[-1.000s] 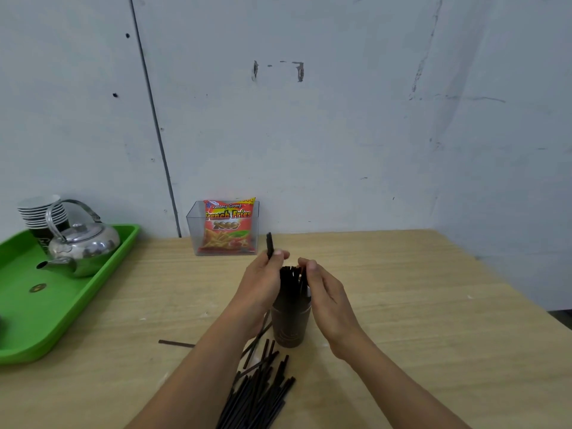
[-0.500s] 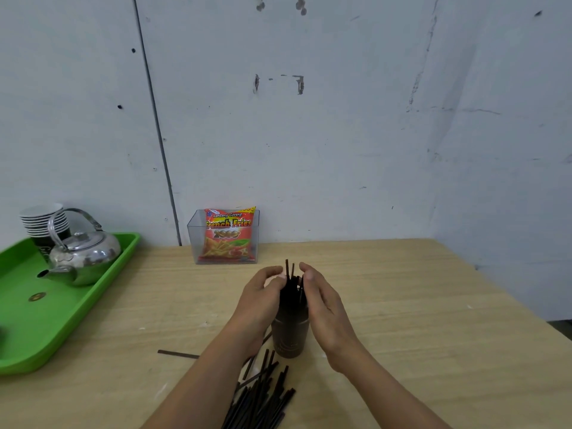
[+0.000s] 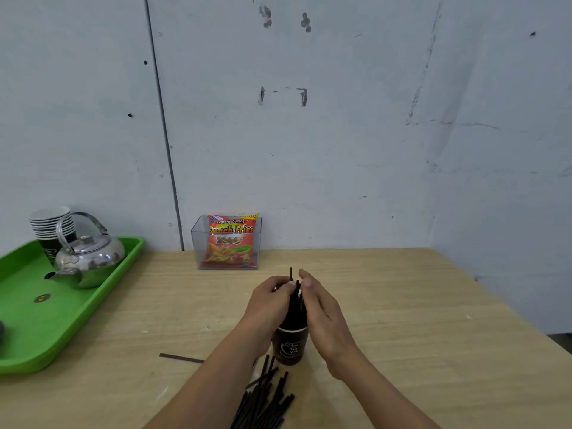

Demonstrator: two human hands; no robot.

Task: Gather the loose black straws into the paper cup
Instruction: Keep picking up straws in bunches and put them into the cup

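Many loose black straws [image 3: 266, 404] lie in a heap on the wooden surface [image 3: 418, 320], just on the near side of the paper cup [image 3: 290, 346], their far ends almost reaching its base. One single straw [image 3: 181, 358] lies flat and apart, near-left of the cup. The cup is dark brown with a pale printed logo and stands upright. A bundle of straws [image 3: 296, 305] stands in the cup, projecting above its rim; one tip rises above the rest. Both hands are cupped around this bundle above the cup. The left hand [image 3: 268, 301] presses against the bundle's left side, fingers curled; the right hand [image 3: 318, 308] closes on its right side, fingertips near the top. Whether either hand touches the cup cannot be told. Beyond the cup, against the wall, a clear plastic box [image 3: 226, 243] holds a red French Fries snack bag [image 3: 230, 239]. Far left of the cup, a green tray [image 3: 37, 329] carries a steel kettle [image 3: 88, 258], with a stack of paper cups [image 3: 51, 224] behind it.
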